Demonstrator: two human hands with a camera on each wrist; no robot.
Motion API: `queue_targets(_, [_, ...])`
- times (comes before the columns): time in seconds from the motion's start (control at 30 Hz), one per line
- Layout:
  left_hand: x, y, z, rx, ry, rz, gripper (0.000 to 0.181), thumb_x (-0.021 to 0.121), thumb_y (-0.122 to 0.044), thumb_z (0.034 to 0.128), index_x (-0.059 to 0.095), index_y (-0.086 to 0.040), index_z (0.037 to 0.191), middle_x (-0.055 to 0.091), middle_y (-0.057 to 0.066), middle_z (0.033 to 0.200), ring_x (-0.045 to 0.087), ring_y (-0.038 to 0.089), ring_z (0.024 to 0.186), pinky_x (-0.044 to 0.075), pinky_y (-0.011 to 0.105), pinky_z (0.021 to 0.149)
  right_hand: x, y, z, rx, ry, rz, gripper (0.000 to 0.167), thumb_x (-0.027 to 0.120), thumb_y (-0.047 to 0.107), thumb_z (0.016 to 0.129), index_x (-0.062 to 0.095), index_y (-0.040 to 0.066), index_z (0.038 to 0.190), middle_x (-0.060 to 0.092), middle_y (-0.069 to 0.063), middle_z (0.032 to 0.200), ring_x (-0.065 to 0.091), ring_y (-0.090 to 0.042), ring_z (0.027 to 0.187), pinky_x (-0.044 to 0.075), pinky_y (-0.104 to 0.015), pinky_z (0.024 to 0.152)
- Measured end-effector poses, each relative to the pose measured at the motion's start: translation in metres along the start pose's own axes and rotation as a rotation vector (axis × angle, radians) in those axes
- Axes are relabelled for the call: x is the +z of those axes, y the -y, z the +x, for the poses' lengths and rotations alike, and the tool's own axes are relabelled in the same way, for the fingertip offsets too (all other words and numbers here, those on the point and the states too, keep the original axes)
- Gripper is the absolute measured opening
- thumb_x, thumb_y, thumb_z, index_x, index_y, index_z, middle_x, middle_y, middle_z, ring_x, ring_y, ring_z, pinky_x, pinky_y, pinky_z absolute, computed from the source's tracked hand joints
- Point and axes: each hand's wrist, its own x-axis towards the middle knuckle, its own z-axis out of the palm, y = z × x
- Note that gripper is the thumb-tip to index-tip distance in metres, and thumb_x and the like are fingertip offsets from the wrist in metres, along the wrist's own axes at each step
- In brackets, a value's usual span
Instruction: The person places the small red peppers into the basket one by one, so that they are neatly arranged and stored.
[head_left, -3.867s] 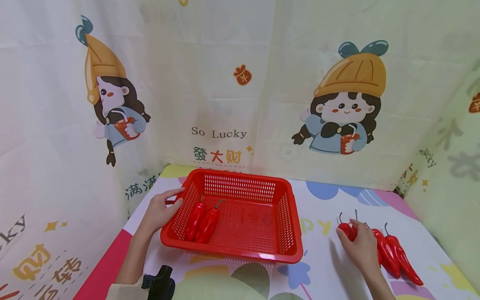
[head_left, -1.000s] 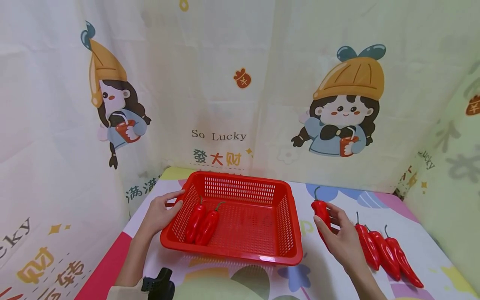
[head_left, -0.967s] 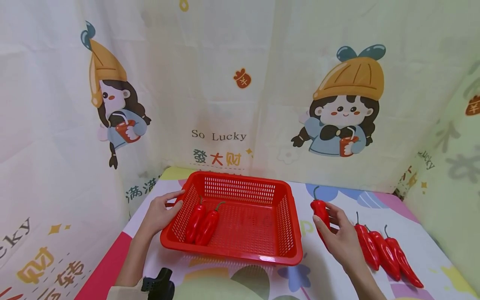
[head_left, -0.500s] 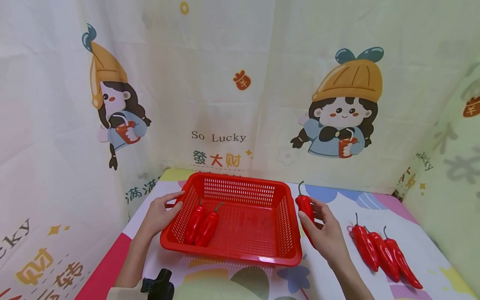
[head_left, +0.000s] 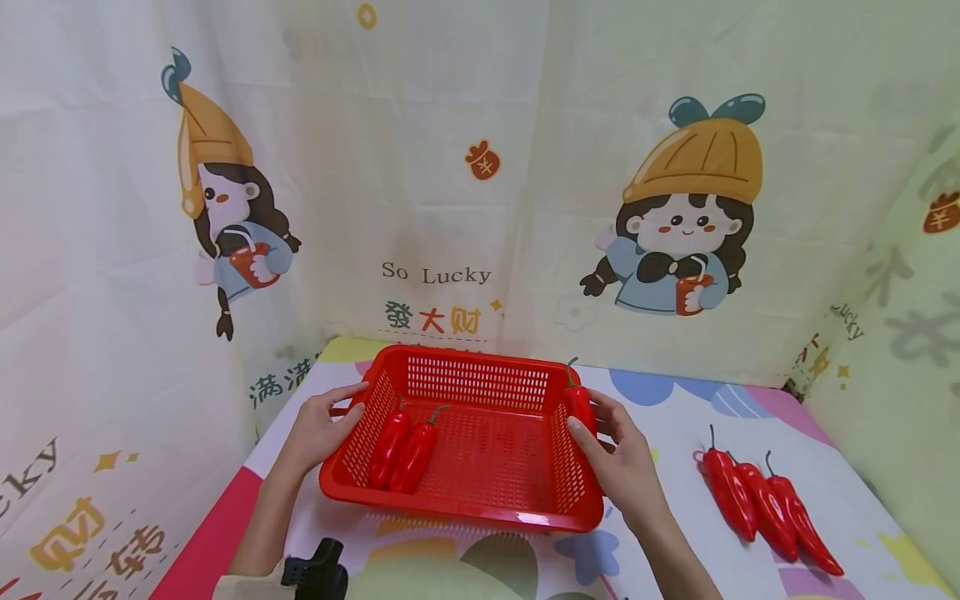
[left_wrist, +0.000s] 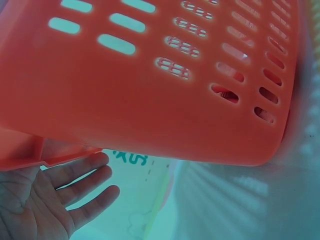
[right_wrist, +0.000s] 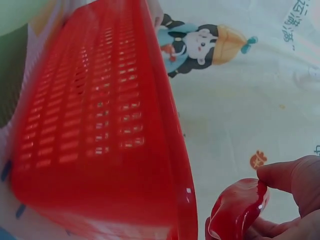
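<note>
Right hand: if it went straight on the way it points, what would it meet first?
Likely the red basket's right rim, though depth is unclear: the right hand, holding a red pepper, might pass above it.

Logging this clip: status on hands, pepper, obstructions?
Left hand at left rim of basket. Right hand holds pepper above right rim. Nothing visibly in the way.

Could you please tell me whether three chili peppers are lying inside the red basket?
No, only two red chili peppers lie in the red plastic basket, while the right hand holds a third chili pepper.
</note>
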Motion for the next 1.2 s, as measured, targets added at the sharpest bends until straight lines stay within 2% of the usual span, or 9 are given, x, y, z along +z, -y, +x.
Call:
queue_targets(0.17, [0.0, 0.002, 0.0, 0.005, -0.001, -0.004, 0.046, 0.065, -0.019, 0.0995, 0.059, -0.008, 0.144, 0.06, 0.023, 0.14, 0.069, 0.035, 0.104, 0.064, 0.038, 0.073, 0.01, 0.002, 0.003, 0.012, 0.022, 0.036, 0.068, 0.075, 0.03, 0.094, 0.042, 0.015, 0.151, 0.054, -0.009, 0.144, 0.056, -0.029, 0.124, 0.059, -0.04, 0.093])
queue_targets(0.33, [0.001, 0.002, 0.0, -0.008, 0.001, -0.01, 0.047, 0.066, -0.021, 0.0991, 0.059, -0.01, 0.145, 0.06, 0.022, 0.141, 0.067, 0.036, 0.106, 0.064, 0.037, 0.074, 0.02, 0.001, 0.005, 0.032, 0.042, 0.086, 0.066, 0.074, 0.027, 0.094, 0.042, 0.015, 0.151, 0.054, -0.01, 0.144, 0.056, -0.031, 0.125, 0.061, -0.043, 0.089])
queue_targets(0.5, [0.001, 0.002, 0.001, -0.008, 0.005, -0.017, 0.047, 0.065, -0.02, 0.0995, 0.059, -0.009, 0.145, 0.06, 0.023, 0.14, 0.068, 0.035, 0.104, 0.064, 0.037, 0.073, 0.032, -0.001, 0.006, 0.08, 0.054, 0.137, 0.071, 0.077, 0.03, 0.092, 0.042, 0.017, 0.151, 0.054, -0.011, 0.143, 0.056, -0.032, 0.125, 0.062, -0.044, 0.086])
queue_targets(0.93, [0.0, 0.001, 0.001, -0.015, 0.01, -0.007, 0.046, 0.063, -0.018, 0.0998, 0.059, -0.008, 0.145, 0.059, 0.025, 0.141, 0.067, 0.038, 0.107, 0.064, 0.038, 0.073, 0.055, -0.002, 0.01, 0.221, 0.093, 0.24, 0.073, 0.074, 0.033, 0.094, 0.039, 0.014, 0.155, 0.052, -0.013, 0.141, 0.054, -0.03, 0.123, 0.06, -0.044, 0.09])
queue_targets(1.2, [0.0, 0.001, 0.001, 0.001, 0.009, 0.006, 0.046, 0.063, -0.017, 0.0999, 0.059, -0.006, 0.144, 0.059, 0.025, 0.14, 0.067, 0.038, 0.106, 0.064, 0.038, 0.073, 0.067, -0.001, 0.013, 0.285, 0.118, 0.283, 0.073, 0.071, 0.033, 0.096, 0.036, 0.008, 0.155, 0.048, -0.017, 0.144, 0.051, -0.033, 0.128, 0.057, -0.04, 0.095])
